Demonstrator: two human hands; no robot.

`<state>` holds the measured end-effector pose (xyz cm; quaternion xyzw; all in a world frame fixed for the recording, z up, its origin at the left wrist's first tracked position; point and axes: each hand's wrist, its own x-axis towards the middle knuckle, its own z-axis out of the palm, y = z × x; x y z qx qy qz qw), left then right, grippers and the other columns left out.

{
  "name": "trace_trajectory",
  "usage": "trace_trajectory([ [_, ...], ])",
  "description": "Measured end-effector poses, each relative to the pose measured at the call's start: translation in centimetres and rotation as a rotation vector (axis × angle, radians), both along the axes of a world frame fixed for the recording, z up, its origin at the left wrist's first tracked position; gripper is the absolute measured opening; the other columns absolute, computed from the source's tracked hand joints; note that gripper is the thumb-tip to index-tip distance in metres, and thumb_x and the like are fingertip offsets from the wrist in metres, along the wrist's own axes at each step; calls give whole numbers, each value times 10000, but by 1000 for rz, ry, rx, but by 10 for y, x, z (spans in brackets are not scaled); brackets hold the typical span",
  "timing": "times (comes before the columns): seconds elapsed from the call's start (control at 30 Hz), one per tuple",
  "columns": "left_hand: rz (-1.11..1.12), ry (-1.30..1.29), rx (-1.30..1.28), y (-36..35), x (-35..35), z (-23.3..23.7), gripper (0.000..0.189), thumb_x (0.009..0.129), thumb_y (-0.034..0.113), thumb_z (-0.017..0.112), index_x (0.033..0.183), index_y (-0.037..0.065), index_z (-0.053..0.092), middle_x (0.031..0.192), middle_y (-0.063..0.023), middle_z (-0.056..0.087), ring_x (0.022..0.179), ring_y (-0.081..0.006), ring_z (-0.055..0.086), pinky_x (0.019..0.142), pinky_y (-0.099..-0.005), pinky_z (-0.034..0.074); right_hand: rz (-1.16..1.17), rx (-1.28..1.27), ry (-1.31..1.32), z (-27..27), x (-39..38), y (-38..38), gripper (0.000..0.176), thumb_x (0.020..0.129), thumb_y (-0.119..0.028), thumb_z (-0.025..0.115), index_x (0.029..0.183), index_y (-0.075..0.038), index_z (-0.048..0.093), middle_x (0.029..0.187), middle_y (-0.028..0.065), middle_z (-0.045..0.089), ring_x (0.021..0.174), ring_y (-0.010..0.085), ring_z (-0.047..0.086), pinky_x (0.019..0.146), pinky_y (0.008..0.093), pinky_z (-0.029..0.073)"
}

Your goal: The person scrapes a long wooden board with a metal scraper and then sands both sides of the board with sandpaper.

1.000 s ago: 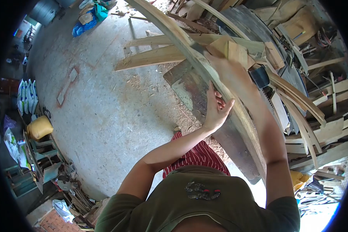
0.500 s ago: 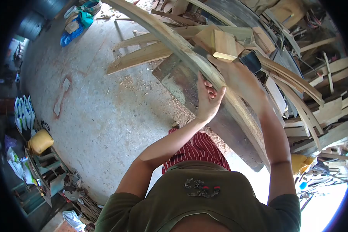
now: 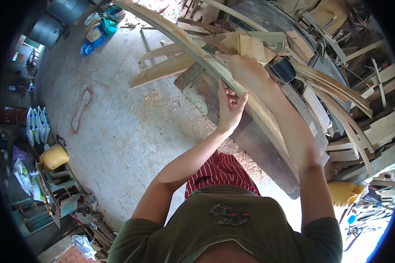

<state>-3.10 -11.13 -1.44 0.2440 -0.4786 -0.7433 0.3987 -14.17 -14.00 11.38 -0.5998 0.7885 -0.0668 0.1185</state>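
A long curved wooden board [image 3: 173,33] runs from the top left down towards the lower right, above a dark worn bench top [image 3: 261,153]. My left hand [image 3: 231,105] grips the board's near edge, thumb on top and fingers curled at its side. Farther up, my right hand [image 3: 243,70] lies over the board's upper face, its fingers reaching across it towards the far left; whether it presses or holds is hard to tell. Beside my right hand sit a pale wooden block [image 3: 251,49] and a dark, cup-like object [image 3: 284,70].
Curved wood strips [image 3: 333,90] and offcuts pile up on the right. Two boards [image 3: 162,70] stick out left of the bench. A yellow container [image 3: 54,157] stands at the left, a blue bag [image 3: 92,45] lies on the floor, and sawdust is scattered beside the bench.
My right hand has moved up and left along the board. My left hand still grips the edge, slightly farther left in view. The camera view has shifted a little.
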Motion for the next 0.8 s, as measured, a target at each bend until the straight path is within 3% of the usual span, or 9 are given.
trace_trajectory([
  [0.1, -22, -6, 7, 2, 2, 4, 974, 912, 165, 725, 1554, -13, 15, 1074, -41, 455, 843, -81, 475, 716, -213, 450, -20, -15, -43, -5, -3, 12, 516, 928, -67, 486, 1418, -228, 516, 938, 226, 678, 813, 366, 685, 695, 485, 540],
  [0.17, -18, -17, -21, -1, 0, -5, 961, 918, 51, 688, 1566, 34, -21, 1101, -44, 394, 843, -97, 524, 683, -240, 516, -20, -20, -62, -18, -3, 33, 508, 937, -76, 483, 1420, -229, 514, 926, 224, 677, 791, 362, 681, 686, 485, 535],
  [0.23, 4, -11, -36, -1, -2, -10, 960, 919, 55, 689, 1566, 34, -20, 1104, -46, 389, 843, -98, 524, 685, -244, 518, 94, -367, 95, -32, -2, 50, 504, 942, -81, 480, 1423, -225, 514, 884, 216, 672, 742, 356, 661, 668, 490, 514],
  [0.27, 4, -14, -44, 1, -3, -13, 959, 920, 58, 689, 1567, 34, -18, 1108, -47, 384, 844, -99, 525, 688, -249, 520, 100, -365, 96, -31, -5, 44, 504, 942, -81, 480, 1423, -225, 514, 884, 216, 672, 742, 356, 661, 668, 490, 514],
  [0.33, -3, -9, -12, 3, -2, -6, 973, 914, 77, 704, 1567, 34, -17, 1101, -48, 380, 842, -100, 525, 692, -249, 525, 29, -79, -22, -9, -1, 18, 492, 948, -89, 477, 1420, -218, 518, 908, 218, 672, 737, 369, 651, 675, 497, 494],
  [0.4, 5, -9, 16, 3, 0, -3, 970, 922, 175, 715, 1549, -29, 3, 1068, -61, 467, 819, -84, 468, 680, -209, 446, 26, -94, -42, -14, -6, -14, 489, 949, -85, 475, 1418, -214, 520, 902, 226, 668, 737, 375, 652, 679, 496, 492],
  [0.63, 18, 25, -22, 4, -2, -5, 1018, 913, 227, 734, 1536, -59, -19, 1067, -65, 438, 818, -92, 456, 675, -210, 442, 109, -241, -85, -23, -7, 23, 481, 950, -67, 466, 1412, -188, 521, 845, 253, 643, 724, 393, 649, 678, 494, 491],
  [0.73, 18, -6, -9, 4, -2, -5, 1017, 914, 235, 733, 1535, -60, -17, 1057, -61, 434, 810, -91, 451, 669, -208, 438, 58, -120, -99, -17, -7, -8, 481, 950, -56, 466, 1411, -182, 520, 873, 252, 647, 751, 394, 652, 687, 486, 491],
  [0.8, 6, -33, -19, 2, 1, -3, 1015, 917, 236, 731, 1537, -56, -19, 1059, -59, 426, 811, -88, 446, 669, -205, 434, 98, -180, -95, -32, -18, -43, 481, 951, -53, 471, 1412, -181, 520, 894, 256, 644, 769, 392, 651, 702, 483, 490],
])
